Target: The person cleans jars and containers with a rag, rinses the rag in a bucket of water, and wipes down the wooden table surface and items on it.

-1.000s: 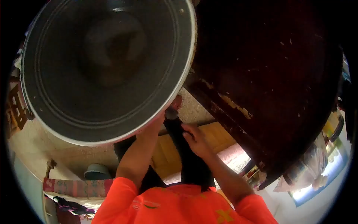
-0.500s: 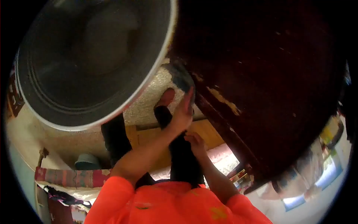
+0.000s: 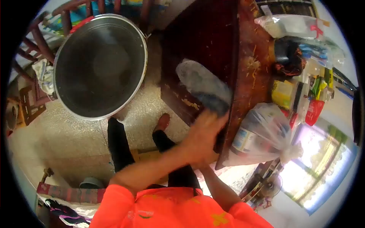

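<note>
Namely: my left hand (image 3: 207, 127), closed on grey cloth (image 3: 205, 81), limp end may snag table edge (image 3: 235, 57); right hand (image 3: 202, 164), grip unclear.

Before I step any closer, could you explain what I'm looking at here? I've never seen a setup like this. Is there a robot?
There is no robot here: these are a person's own bare hands. Every picture comes from one camera worn on the head, looking forward and down, so the orange shirt shows at the bottom.

The left hand reaches across and seems to grip a grey, sock-like cloth against dark red-brown furniture. The right hand is mostly hidden behind it, so I cannot tell whether it holds anything.

On the furniture's worn brown surface sits a clear plastic bag with a labelled container inside. Off to the left is a large, round, dark basin; below are the speckled floor and the person's dark-clothed legs.
</note>
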`<state>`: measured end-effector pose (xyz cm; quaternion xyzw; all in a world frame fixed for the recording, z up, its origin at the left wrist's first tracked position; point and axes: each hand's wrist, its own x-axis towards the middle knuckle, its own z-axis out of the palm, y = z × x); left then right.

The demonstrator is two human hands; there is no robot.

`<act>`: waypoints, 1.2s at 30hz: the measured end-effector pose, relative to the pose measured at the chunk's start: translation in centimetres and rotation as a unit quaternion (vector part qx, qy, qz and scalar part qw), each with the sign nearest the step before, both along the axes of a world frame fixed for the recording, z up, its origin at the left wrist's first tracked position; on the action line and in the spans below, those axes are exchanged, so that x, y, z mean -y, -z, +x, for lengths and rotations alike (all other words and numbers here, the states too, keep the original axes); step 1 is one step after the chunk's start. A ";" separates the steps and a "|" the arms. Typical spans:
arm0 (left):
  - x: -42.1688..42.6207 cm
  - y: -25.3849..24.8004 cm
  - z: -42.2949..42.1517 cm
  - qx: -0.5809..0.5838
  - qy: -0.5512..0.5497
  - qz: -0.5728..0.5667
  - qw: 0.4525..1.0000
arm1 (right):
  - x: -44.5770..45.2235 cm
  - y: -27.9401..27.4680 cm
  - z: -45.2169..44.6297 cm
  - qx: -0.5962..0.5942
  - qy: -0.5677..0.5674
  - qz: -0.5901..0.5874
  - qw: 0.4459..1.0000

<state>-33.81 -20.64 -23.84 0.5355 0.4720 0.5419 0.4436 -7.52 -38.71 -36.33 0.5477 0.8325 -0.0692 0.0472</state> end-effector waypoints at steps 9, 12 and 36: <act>-15.3 1.2 -4.5 -0.064 -0.158 0.063 0.983 | -3.5 -6.9 0.5 -0.162 0.162 -0.422 0.877; -10.4 1.1 -3.7 -0.078 -0.116 0.070 0.988 | -3.5 -6.4 2.2 -0.240 0.395 -0.512 0.724; 11.2 -4.9 -9.3 0.602 0.097 -0.412 0.677 | -6.7 -11.2 -9.5 -0.344 0.462 -0.518 0.633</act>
